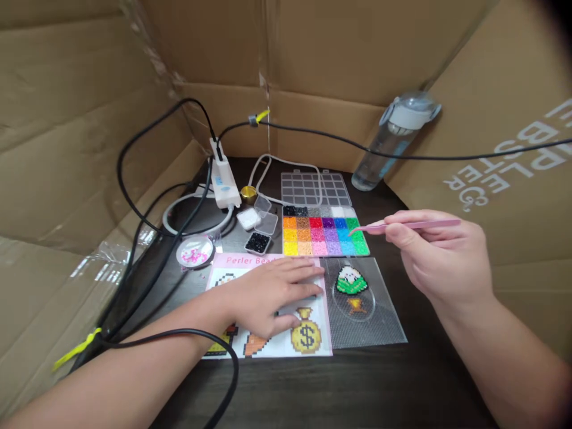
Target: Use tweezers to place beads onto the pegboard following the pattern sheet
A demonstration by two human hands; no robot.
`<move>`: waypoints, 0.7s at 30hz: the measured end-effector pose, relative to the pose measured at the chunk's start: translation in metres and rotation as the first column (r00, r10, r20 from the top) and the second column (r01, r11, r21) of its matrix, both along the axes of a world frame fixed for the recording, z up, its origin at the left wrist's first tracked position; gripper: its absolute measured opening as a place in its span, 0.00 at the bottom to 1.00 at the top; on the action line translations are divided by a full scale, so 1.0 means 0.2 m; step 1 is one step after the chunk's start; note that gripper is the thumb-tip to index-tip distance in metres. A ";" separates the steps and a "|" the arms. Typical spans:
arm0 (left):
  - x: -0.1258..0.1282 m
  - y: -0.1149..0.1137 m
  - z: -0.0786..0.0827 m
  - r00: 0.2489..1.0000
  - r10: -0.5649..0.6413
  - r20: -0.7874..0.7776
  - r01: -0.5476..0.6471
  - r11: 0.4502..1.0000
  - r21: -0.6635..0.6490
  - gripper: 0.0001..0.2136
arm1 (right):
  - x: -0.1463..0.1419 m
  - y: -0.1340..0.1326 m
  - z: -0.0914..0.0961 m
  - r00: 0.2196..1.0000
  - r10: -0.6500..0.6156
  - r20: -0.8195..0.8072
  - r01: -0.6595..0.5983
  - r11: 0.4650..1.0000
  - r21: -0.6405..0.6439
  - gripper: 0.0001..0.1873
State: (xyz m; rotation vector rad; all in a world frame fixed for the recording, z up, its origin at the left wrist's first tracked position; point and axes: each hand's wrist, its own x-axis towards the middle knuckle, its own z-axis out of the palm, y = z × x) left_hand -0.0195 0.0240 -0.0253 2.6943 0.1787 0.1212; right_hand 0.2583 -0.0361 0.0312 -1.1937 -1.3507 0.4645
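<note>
My right hand [440, 256] pinches pink curved tweezers [411, 225], their tip over the right part of a sorted bead box [328, 235] full of coloured beads. Flat on a printed pattern sheet [322, 333] rests my left hand [279, 292], fingers spread, covering part of its pictures. To the right of the sheet lies a clear pegboard [388, 322]. On it is a white and green rice-ball bead figure [351, 280]. Below that figure, a small yellow-brown bead piece [356, 305] sits inside a clear round outline. Whether the tweezers hold a bead is too small to tell.
Small boxes of black beads [258, 242] and white beads [249, 219] stand left of the bead box, near a dish of pink beads [195, 252]. A power strip [224, 182], black cables [156, 286] and a tilted water bottle [391, 143] are around. Cardboard walls [335, 53] enclose the table.
</note>
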 end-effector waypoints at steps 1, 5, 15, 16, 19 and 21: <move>0.00 0.00 0.00 1.000 -0.003 -0.004 0.003 1.000 0.011 0.32 | 0.02 -0.05 -0.02 1.000 0.024 0.010 -0.024 0.999 -0.035 0.05; 0.01 0.01 -0.01 1.000 -0.020 -0.002 0.020 0.999 0.045 0.30 | 0.10 -0.20 -0.13 0.986 0.166 0.015 -0.160 0.970 -0.183 0.03; 0.01 0.02 -0.02 0.998 -0.038 0.049 0.034 0.996 0.081 0.28 | 0.19 -0.26 -0.29 0.930 0.364 -0.054 -0.363 0.884 -0.294 0.07; 0.01 0.02 -0.02 0.998 -0.039 0.045 0.035 0.996 0.079 0.28 | 0.19 -0.25 -0.29 0.922 0.382 -0.058 -0.381 0.877 -0.293 0.07; 0.02 0.02 -0.02 0.998 -0.041 0.040 0.038 0.997 0.068 0.28 | 0.18 -0.25 -0.29 0.909 0.411 -0.073 -0.415 0.867 -0.277 0.08; 0.02 0.02 -0.02 0.998 -0.043 0.041 0.041 0.997 0.058 0.28 | 0.18 -0.25 -0.29 0.905 0.419 -0.077 -0.424 0.865 -0.268 0.08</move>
